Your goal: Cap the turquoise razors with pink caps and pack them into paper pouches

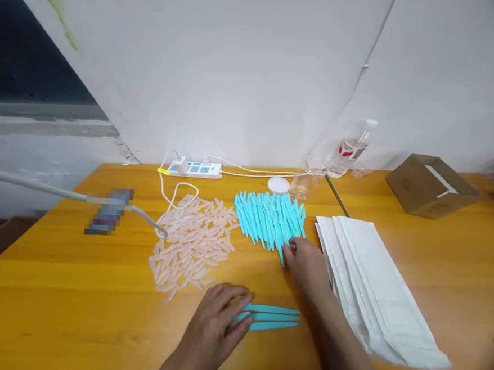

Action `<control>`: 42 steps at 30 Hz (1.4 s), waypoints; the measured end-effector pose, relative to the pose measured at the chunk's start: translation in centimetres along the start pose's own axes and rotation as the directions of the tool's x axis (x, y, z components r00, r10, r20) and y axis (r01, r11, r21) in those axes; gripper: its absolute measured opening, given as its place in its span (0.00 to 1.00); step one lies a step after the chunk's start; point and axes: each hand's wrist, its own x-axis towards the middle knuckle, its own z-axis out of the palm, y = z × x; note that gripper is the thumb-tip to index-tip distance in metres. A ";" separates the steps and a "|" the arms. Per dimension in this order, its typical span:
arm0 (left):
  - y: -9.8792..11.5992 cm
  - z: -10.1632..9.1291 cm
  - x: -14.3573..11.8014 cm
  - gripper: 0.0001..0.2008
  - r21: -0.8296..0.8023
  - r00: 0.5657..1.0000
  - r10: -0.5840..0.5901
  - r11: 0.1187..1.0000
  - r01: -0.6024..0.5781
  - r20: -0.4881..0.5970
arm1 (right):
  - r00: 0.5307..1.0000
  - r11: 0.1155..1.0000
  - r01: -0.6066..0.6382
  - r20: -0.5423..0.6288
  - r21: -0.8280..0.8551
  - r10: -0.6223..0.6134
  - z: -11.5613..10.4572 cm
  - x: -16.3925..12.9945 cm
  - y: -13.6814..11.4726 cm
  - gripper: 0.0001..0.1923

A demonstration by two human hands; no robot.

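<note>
Fingers (290, 248) on tapered turquoise plastic sticks (270, 219)

Light is bright, even and soft, seemingly from above. The wall (255, 67) is pale and flat. The table (52, 306) carries a mild sheen and only faint shadows under the hands. Left of the wall lies a dark area. Frame corners smear and bend, and 1 object on the table is pixelated.
</note>
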 end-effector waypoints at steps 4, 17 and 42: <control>-3.1 -2.3 0.9 0.15 0.082 0.982 -0.096 0.991 0.110 -0.161 | 1.000 0.999 -0.017 0.016 -0.043 0.017 0.1 -0.2 0.1 0.12; -5.8 -4.5 5.9 0.11 0.295 0.987 -0.153 0.946 0.133 0.046 | 0.882 0.746 -0.095 0.403 0.660 -0.244 -2.6 -4.4 0.6 0.15; -1.4 -1.4 3.4 0.25 -0.854 0.586 -0.807 0.251 0.456 0.076 | 0.793 0.760 0.051 0.436 0.648 -0.425 -3.3 -4.9 0.4 0.17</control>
